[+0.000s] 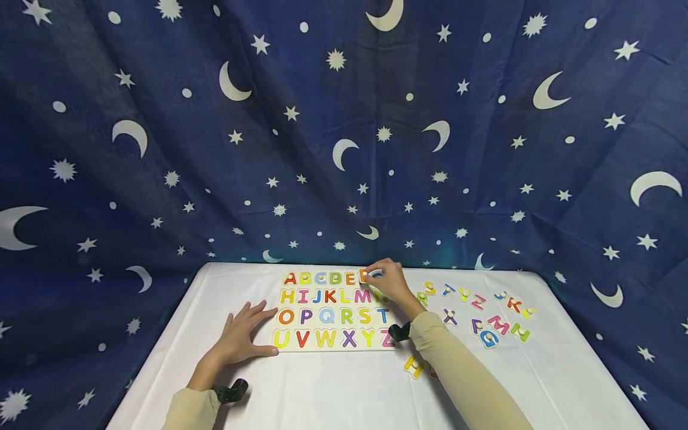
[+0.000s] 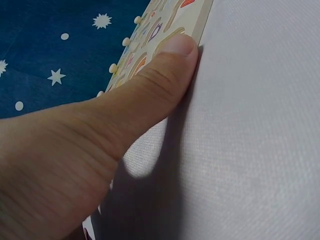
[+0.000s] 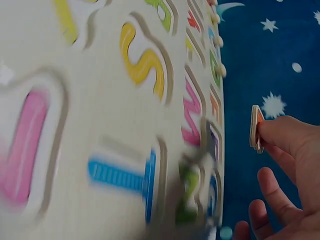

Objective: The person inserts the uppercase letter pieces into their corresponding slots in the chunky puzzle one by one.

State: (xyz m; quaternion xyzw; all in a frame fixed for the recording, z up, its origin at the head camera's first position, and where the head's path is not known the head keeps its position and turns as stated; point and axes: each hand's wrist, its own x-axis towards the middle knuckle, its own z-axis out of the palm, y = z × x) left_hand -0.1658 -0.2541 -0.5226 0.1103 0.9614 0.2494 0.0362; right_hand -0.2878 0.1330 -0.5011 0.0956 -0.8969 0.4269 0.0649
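An alphabet puzzle board (image 1: pixel 329 350) lies on the white table, its letter recesses in four rows. My right hand (image 1: pixel 391 283) pinches a small orange letter piece (image 3: pixel 255 129) between thumb and fingertips, over the right end of the top row. In the right wrist view the piece is edge-on, so which letter it is I cannot tell. At the board's left edge is my left hand (image 1: pixel 242 334), fingers spread; its thumb (image 2: pixel 165 65) rests against the lower-left corner. Knobbed pieces sit in the first recesses of the top row, such as the A piece (image 1: pixel 290 279).
Loose knobbed letters are scattered right of the board, among them a blue G (image 1: pixel 489 339), a pink M (image 1: pixel 498 325) and a purple X (image 1: pixel 450 316). A yellow H (image 1: pixel 413 366) lies near the right forearm. A starry blue curtain (image 1: pixel 301 149) hangs behind the table.
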